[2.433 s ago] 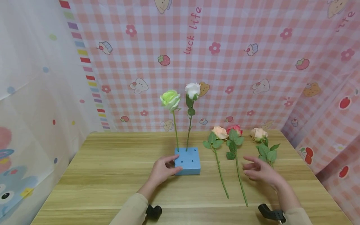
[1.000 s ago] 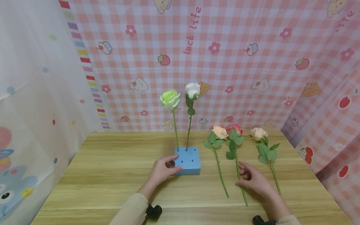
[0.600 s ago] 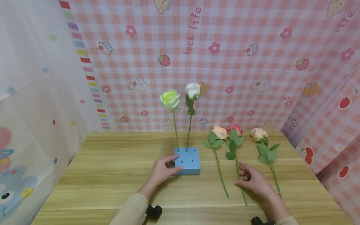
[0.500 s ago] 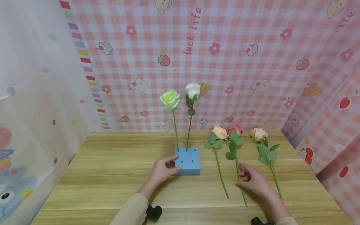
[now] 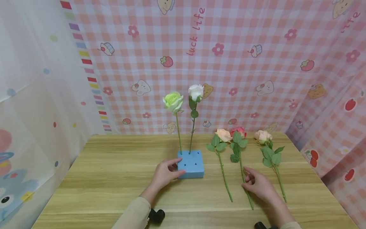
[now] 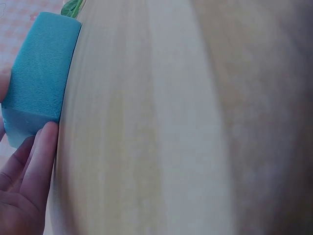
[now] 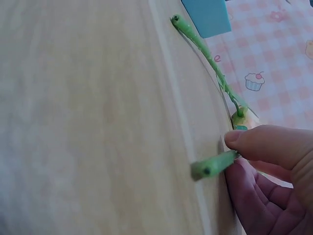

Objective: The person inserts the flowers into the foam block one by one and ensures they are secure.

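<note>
A blue foam block (image 5: 190,170) with small holes in its top sits on the table. My left hand (image 5: 164,173) grips the block's left end, thumb at the front and fingers behind; the left wrist view shows fingertips (image 6: 48,134) against it. A green-white rose (image 5: 173,101) and a white rose (image 5: 196,92) stand upright in its rear holes. To the right, the red rose (image 5: 239,132) lies on the table. My right hand (image 5: 258,186) pinches its stem between thumb and forefinger; in the right wrist view the cut stem end (image 7: 212,166) sticks out past the fingers.
Two peach roses lie either side of the red one: the left peach rose (image 5: 224,135) between it and the block, the right peach rose (image 5: 263,136) beyond my right hand. A checked cloth (image 5: 160,79) hangs behind the wooden table (image 5: 120,159).
My right hand has come left and down from near the right peach rose to the red rose's stem. The stem's lower end has just shifted slightly right. The left hand keeps still.
</note>
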{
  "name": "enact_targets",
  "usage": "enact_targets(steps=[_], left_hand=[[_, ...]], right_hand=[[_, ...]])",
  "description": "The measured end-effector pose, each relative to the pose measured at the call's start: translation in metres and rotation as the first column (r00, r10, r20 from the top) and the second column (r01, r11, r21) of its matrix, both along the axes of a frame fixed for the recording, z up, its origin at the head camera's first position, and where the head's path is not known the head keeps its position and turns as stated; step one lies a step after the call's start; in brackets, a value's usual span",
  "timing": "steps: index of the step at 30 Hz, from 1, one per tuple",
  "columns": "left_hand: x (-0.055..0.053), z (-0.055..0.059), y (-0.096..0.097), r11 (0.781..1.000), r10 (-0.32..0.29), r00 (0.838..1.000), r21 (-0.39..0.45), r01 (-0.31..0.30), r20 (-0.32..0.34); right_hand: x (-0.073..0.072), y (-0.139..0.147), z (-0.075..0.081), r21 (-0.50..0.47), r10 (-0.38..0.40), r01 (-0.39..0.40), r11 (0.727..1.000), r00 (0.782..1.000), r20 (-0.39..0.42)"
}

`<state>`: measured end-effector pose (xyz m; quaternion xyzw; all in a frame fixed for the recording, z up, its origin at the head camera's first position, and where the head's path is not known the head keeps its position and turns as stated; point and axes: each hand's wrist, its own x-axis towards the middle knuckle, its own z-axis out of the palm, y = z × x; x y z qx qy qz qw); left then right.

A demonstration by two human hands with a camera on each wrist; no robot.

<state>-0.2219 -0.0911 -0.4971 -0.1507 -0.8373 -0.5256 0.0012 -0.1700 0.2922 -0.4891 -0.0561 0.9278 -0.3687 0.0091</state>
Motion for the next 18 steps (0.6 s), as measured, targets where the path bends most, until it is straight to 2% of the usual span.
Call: enact_targets(steps=[5, 11, 18], left_hand=[[0.0001, 0.0004, 0.0001, 1.000, 0.001, 1.000, 0.006, -0.001, 0.006], [-0.0006, -0.0003, -0.0001, 1.000, -0.001, 1.000, 0.010, 0.001, 0.014], [-0.0002, -0.0002, -0.0003, 1.000, 0.003, 1.000, 0.009, -0.003, 0.031]], right_hand=[[-0.0005, 0.0028, -0.0017, -0.032, -0.024, 0.025, 0.999, 0.999, 0.031], [-0.0022, 0.0078, -0.0030, -0.121, -0.035, 0.045, 0.992, 0.996, 0.085], [-0.0039, 0.0087, -0.0019, -0.257, -0.020, 0.060, 0.964, 0.987, 0.158]])
